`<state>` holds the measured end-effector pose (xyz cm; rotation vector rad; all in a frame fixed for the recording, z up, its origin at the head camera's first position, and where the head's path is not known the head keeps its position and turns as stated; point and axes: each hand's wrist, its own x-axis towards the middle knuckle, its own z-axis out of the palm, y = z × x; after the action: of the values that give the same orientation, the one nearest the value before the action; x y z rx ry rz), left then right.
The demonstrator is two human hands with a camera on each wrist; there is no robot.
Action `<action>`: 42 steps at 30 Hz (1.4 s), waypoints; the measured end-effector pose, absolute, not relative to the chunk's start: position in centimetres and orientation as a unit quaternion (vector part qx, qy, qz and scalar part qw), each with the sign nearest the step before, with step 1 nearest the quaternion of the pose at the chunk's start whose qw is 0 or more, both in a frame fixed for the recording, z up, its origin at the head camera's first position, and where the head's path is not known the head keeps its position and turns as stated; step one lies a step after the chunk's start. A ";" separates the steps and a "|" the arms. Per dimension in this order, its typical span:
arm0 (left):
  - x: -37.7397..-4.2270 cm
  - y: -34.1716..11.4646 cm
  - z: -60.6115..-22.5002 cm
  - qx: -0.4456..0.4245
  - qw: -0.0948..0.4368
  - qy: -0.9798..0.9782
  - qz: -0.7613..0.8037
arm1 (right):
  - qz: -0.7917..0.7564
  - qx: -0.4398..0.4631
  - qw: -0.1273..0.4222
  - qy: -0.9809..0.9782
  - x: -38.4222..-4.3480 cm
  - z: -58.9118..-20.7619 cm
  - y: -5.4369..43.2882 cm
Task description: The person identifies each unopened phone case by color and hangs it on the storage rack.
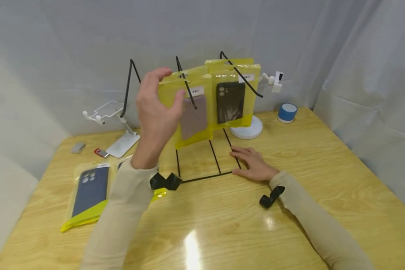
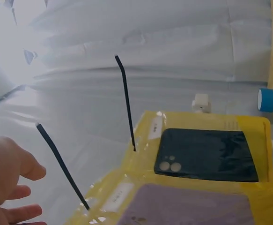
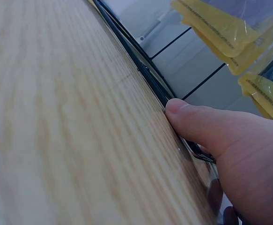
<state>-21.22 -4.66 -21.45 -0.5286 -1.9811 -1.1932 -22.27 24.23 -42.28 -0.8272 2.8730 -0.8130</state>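
A black wire rack (image 1: 206, 177) stands on the table with three upright prongs. From its middle prong hang yellow-edged clear packets, the front one holding a lavender phone case (image 1: 194, 118). The right prong carries similar packets, with a black phone case (image 1: 230, 101) in front. My left hand (image 1: 158, 108) is raised just left of the lavender packet, thumb and fingers spread. In the left wrist view that hand (image 2: 7, 171) has nothing between its fingers. Low on the table, my right hand (image 1: 253, 164) rests at the rack's right front corner, its thumb (image 3: 197, 123) against the base wire.
On the left lie a packet with a dark blue phone case (image 1: 91, 189) and another packet, partly behind my left sleeve. A white phone stand (image 1: 123, 144), a red-and-silver USB stick (image 1: 101, 152) and a small grey item (image 1: 78, 147) lie beyond. A blue-and-white cylinder (image 1: 287, 113) stands back right.
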 end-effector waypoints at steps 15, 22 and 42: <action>-16.8 -5.7 -20.7 -0.319 0.439 -0.650 -0.532 | -0.260 -0.269 0.027 0.927 -22.7 -42.2 24.3; -16.1 -8.0 -20.7 -0.282 0.457 -0.649 -0.539 | -0.258 -0.268 0.025 0.928 -22.7 -42.2 24.5; -19.7 -18.2 -26.7 -0.068 0.430 -0.763 -0.478 | -0.249 -0.256 0.009 0.934 -21.8 -42.2 25.7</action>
<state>-19.69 -18.17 -26.70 -0.1700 -1.9045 -1.1917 -21.85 25.72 -42.16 -0.8000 2.9173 -0.7790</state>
